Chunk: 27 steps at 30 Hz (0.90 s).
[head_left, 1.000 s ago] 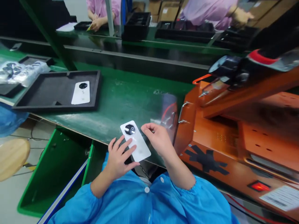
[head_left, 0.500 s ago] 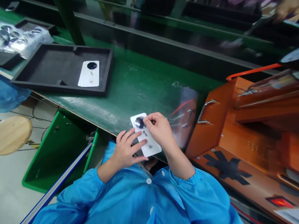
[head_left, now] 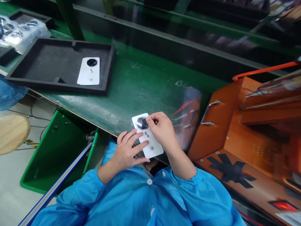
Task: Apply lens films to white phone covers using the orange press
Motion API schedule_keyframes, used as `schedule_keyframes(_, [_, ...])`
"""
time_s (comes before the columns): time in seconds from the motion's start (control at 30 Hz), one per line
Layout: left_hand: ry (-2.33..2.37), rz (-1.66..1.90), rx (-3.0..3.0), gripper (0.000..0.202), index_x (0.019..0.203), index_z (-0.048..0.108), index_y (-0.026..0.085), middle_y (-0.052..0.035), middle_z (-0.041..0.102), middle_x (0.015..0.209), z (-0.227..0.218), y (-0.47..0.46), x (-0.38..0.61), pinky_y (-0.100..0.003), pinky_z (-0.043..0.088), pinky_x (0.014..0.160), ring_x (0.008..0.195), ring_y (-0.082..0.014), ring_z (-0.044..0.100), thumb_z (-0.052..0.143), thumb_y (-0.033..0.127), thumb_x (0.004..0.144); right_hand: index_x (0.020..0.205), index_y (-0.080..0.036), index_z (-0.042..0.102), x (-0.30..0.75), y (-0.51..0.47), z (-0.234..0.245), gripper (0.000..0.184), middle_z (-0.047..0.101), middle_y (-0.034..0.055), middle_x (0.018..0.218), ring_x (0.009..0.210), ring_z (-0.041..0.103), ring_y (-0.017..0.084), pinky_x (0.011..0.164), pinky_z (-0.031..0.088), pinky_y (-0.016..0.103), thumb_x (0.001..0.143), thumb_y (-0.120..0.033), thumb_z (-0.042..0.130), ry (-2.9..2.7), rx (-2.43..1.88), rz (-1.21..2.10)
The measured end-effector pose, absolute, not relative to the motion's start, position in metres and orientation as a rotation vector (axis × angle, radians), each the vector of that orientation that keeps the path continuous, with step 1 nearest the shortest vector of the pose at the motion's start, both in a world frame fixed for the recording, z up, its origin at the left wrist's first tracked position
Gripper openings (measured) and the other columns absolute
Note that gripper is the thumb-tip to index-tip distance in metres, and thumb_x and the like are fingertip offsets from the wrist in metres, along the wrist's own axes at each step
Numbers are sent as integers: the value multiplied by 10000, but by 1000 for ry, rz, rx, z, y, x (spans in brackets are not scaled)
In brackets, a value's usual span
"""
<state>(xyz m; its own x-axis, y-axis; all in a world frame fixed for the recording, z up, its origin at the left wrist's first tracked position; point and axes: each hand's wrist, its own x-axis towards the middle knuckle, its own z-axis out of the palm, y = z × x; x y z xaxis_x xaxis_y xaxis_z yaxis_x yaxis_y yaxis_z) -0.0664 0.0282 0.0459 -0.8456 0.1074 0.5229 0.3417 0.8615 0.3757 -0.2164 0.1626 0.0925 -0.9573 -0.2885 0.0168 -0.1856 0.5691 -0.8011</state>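
Note:
A white phone back cover (head_left: 154,153) with a dark, shiny round camera part (head_left: 141,123) and small dark printed marks lies at the front edge of the green table. My left hand (head_left: 128,149) steadies the cover from its left side, fingers spread over its face and thumb by the lower corner. At the right rim of the camera part, my right hand (head_left: 162,128) is closed in a pinch. Whatever is between those fingertips is too small to make out. A similar white back cover (head_left: 88,75) lies in the black foam tray (head_left: 108,73).
An orange machine (head_left: 211,135) with a metal handle stands close on the right. Below the table edge at left is a green bin (head_left: 54,157), near a wooden stool (head_left: 14,133). Clear plastic packs (head_left: 25,34) lie at the far left of the green table (head_left: 131,84).
The view has shifted slightly. My right fingertips have moved a little to the right along the camera part; my left hand keeps its place on the cover.

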Motion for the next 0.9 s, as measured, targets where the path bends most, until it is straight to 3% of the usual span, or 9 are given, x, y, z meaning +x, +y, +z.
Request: schedule_keyframes(0.9, [-2573,-635,-323,565,1300,737,274,-119,677,1445,51,29,-65,-468,238,1248,1419,-315,553,669,702,938,789,-225,692,-212,163,92,172,697,83,994,925,643,267,861,506,444,887,-342,613,2798,-447,-1283])
